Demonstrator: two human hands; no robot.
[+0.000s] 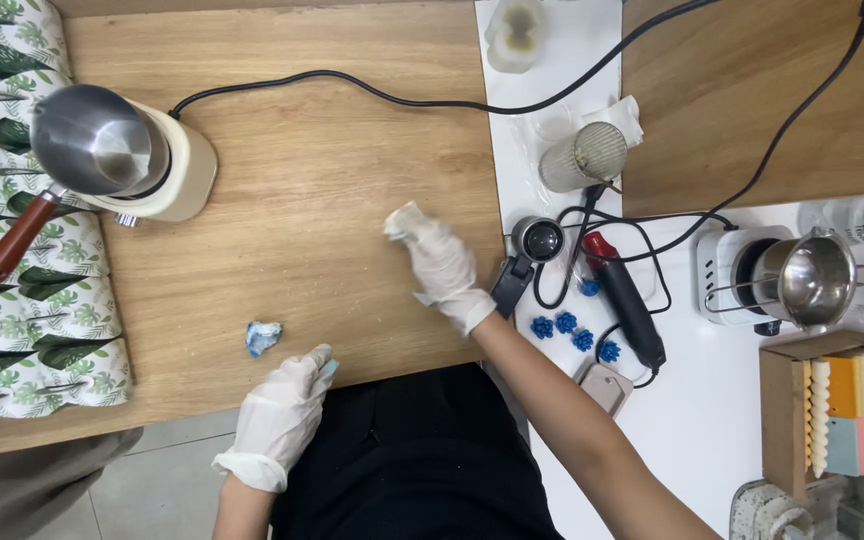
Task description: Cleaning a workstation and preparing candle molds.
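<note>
Pressing a crumpled white wipe [404,220] to the wooden surface [292,180] with right hand [442,268] fingers closed on it, blue-white scrap [263,337] nearer the left hand [280,415], just up-left of its loosely open fingers.

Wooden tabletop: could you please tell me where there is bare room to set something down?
Bare wood lies between the melting pot and the right hand, under the black cord. The white mat by the heat gun is crowded.

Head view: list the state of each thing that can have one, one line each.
Right hand: gloved, pressing a white wipe on the wooden table.
Left hand: gloved, at the table edge, fingers on something pale blue.
Blue wad: crumpled, lying loose.
Steel pitcher: sitting on the cream heater.
Cardboard box: open.
</note>
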